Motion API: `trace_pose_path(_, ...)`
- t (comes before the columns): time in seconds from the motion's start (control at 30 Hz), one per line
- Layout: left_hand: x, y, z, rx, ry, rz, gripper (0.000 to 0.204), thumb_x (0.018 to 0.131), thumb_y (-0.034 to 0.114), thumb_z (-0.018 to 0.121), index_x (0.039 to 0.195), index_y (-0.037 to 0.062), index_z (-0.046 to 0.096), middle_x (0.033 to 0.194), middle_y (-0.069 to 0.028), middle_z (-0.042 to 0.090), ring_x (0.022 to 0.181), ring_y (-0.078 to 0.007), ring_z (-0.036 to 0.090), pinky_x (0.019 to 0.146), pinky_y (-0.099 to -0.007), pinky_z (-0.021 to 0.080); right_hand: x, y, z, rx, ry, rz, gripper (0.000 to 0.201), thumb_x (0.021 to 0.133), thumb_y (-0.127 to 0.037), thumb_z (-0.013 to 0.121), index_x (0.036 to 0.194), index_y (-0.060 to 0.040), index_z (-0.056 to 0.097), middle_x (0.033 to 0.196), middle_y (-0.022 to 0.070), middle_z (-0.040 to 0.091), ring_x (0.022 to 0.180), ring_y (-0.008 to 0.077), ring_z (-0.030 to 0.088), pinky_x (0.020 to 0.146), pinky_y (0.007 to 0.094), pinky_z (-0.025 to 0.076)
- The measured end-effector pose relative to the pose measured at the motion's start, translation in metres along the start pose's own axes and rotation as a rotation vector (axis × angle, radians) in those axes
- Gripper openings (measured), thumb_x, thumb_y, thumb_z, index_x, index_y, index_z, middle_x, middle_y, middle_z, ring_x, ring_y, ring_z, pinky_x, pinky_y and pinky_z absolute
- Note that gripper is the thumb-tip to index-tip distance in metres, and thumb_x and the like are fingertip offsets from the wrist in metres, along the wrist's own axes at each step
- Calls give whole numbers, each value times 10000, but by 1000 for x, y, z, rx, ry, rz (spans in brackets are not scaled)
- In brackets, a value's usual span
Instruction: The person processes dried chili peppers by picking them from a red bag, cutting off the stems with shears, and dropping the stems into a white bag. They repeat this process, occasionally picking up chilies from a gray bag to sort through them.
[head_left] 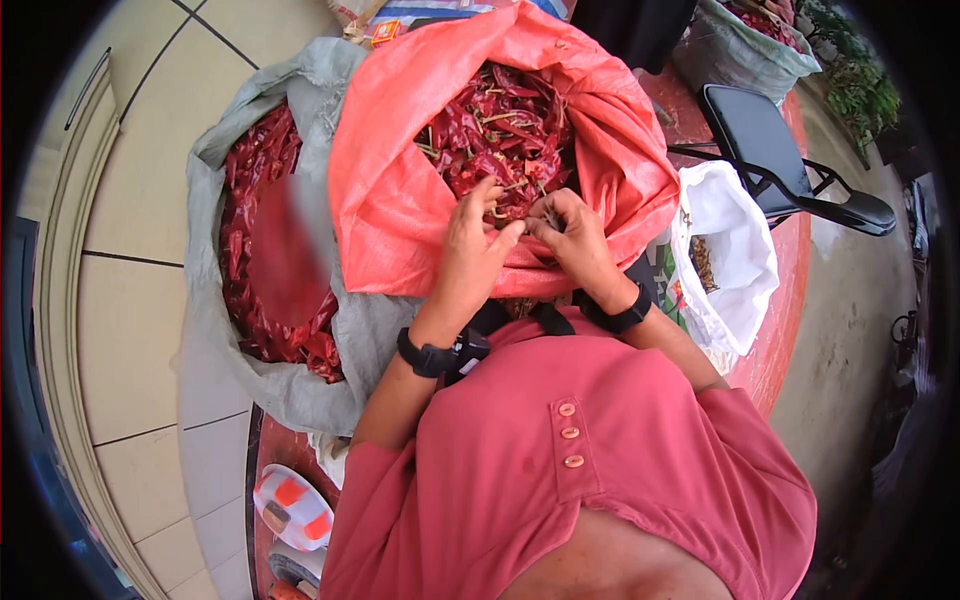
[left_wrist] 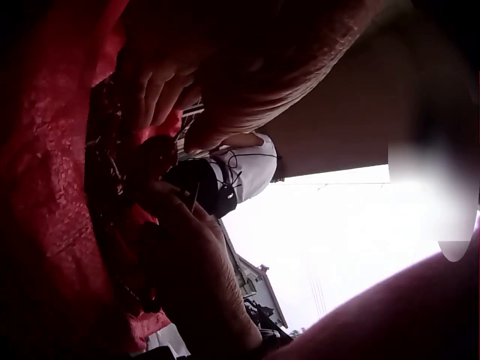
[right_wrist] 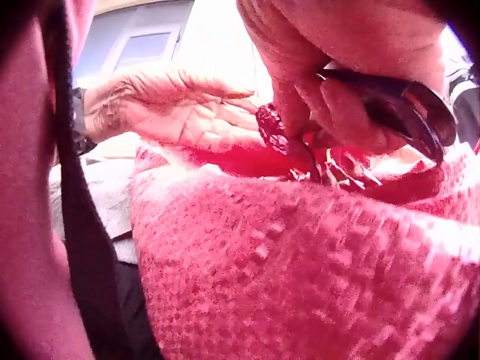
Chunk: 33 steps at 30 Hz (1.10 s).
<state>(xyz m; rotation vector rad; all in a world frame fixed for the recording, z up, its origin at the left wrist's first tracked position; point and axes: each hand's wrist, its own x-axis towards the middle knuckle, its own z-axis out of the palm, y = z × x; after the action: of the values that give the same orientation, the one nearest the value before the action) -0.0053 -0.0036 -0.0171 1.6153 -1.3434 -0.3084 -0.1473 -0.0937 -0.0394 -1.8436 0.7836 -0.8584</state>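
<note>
Both hands meet over a coral-red woven sack (head_left: 390, 230) full of dried red chilies (head_left: 510, 125). My right hand (head_left: 572, 240) grips what look like scissors (right_wrist: 420, 112), their dark looped handle showing in the palm in the right wrist view. Right at that hand's fingers is one wrinkled dried chili (right_wrist: 273, 129), with pale stems (right_wrist: 346, 171) just below. My left hand (head_left: 468, 245) faces it, palm turned up and fingers (right_wrist: 217, 127) nearly straight, tips beside the chili. In the left wrist view, a dark red piece (left_wrist: 159, 155) lies between the two hands, in shadow.
A grey sack (head_left: 225, 130) of chilies stands left, partly behind the red one. To the right is a white bag (head_left: 745, 240) with small brownish bits inside. Beyond it stands a black folding chair (head_left: 760, 130); another filled sack (head_left: 745, 55) is at the back right.
</note>
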Motion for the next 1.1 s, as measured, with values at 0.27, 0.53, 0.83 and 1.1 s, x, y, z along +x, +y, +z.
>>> trace_pose_path(0.27, 8, -15, 28, -228, -63, -153, 327, 896, 104, 632, 1211, 33, 586, 1036, -210, 673, 936, -310, 676, 790, -355, 530, 2, -12, -11, 188, 52, -69, 220, 811, -44, 714, 1014, -34, 628, 921, 60, 557, 836, 147, 570, 738, 266, 465)
trace_pose_path(0.53, 8, -17, 35, 85, -104, 43, 516, 876, 79, 590, 1337, 4, 372, 983, -262, 645, 904, -428, 629, 739, -476, 502, 4, -9, -7, 60, 34, -260, 126, 816, -16, 694, 938, -42, 682, 890, 76, 586, 806, 200, 594, 699, 293, 487)
trace_pose_path(0.83, 1, 4, 23, 177, -214, 26, 233, 962, 170, 526, 1084, -24, 484, 887, -275, 610, 815, -439, 605, 660, -486, 482, 1, -27, -13, 140, 94, -201, 102, 854, -1, 662, 956, -5, 661, 845, 50, 618, 794, 162, 603, 689, 266, 488)
trace_pose_path(1.1, 1, 3, 26, 98, -67, 216, 191, 942, 169, 557, 965, -4, 478, 785, -227, 551, 761, -425, 569, 633, -475, 448, 8, -33, -25, 911, -137, 377, 85, 936, -144, 622, 956, -62, 612, 659, -42, 514, 467, 38, 344, 434, 203, 274)
